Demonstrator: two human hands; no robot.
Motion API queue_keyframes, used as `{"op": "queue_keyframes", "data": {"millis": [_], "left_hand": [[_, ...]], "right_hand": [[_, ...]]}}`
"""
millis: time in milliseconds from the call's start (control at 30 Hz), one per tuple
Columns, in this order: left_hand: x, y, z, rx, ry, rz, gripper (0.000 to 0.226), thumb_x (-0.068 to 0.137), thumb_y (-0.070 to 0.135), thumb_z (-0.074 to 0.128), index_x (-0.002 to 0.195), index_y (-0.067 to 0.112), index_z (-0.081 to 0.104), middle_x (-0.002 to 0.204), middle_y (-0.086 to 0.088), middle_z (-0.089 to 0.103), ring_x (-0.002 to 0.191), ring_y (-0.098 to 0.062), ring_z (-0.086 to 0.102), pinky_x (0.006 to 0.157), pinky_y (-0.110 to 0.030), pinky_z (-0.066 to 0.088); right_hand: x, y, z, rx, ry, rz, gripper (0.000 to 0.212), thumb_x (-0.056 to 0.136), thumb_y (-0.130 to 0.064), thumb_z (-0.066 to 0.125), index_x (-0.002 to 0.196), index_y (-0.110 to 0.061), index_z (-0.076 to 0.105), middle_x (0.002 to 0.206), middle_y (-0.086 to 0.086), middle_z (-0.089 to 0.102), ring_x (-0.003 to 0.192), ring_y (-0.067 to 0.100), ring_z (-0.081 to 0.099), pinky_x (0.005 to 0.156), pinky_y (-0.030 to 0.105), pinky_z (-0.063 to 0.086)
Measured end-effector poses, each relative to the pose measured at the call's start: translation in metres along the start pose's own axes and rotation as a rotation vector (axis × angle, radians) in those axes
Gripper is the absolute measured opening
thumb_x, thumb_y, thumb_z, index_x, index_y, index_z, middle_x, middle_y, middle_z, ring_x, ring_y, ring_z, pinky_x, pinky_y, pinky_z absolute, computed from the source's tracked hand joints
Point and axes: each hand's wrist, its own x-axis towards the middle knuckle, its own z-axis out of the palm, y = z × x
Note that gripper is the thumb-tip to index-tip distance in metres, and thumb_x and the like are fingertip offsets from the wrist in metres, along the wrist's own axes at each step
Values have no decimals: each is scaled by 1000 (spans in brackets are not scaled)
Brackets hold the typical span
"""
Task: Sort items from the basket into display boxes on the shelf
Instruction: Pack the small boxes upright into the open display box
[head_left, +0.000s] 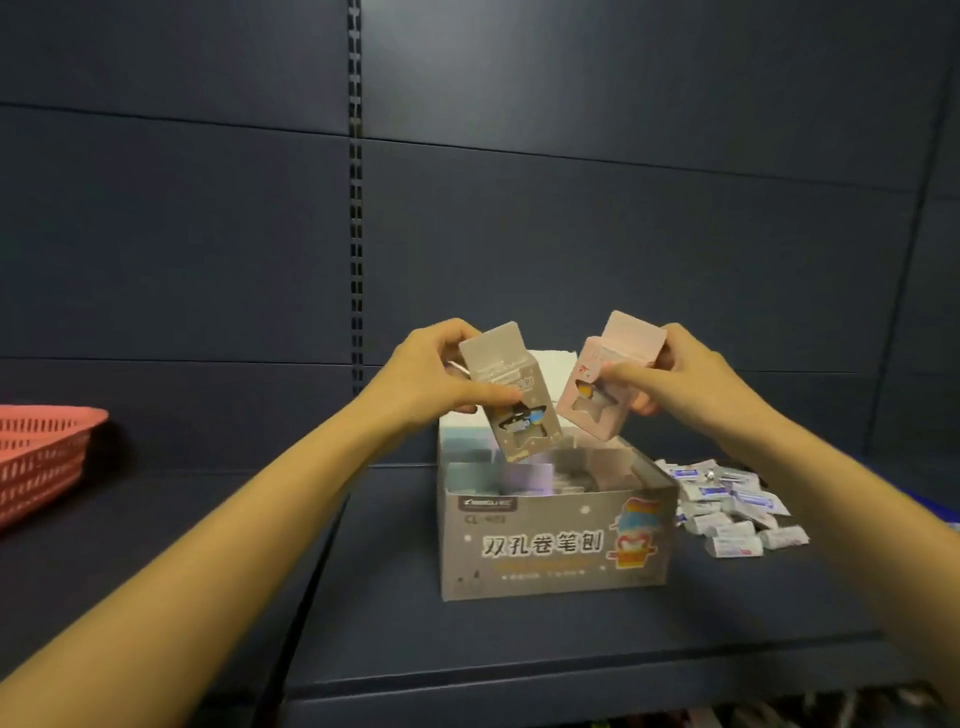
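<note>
Dark blue-grey sheet-metal panels back the shelf, w/ 1 slotted upright running down mid-frame. On my feed, 1 grey cardboard display box sits centre on the matte deck, open-topped. Its near face is printed "双孔卷笔刨" plus cartoon art at the right end; the smaller lines are too blurred to read.

My left hand grips a small grey carton, fingers curled round its sides. My right hand pinches a small pink carton, thumb on the front. That's 2 cartons, both rectangular w/ a cut-out window, both tilted, lower ends angled toward each other just above the box's open top. More packs lie inside; can't count them.

Far left, 1 red plastic lattice basket is cut by the frame edge. Right of the box, touching the deck, lies a loose pile of small white wrapped pcs, too many to count, print unreadable.
</note>
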Motion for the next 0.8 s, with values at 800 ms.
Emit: {"op": "queue_keyframes", "data": {"millis": [800], "left_hand": [[33,-20,103,847,-424,-29,38,81,19,67,117,16,58,106,-5,63,89,-17,50,78,-23,38]], "right_hand": [[35,82,-40,56,-325,-205,35,83,-28,68,108,-34,44,102,-18,56,92,8,64,64,19,55]]}}
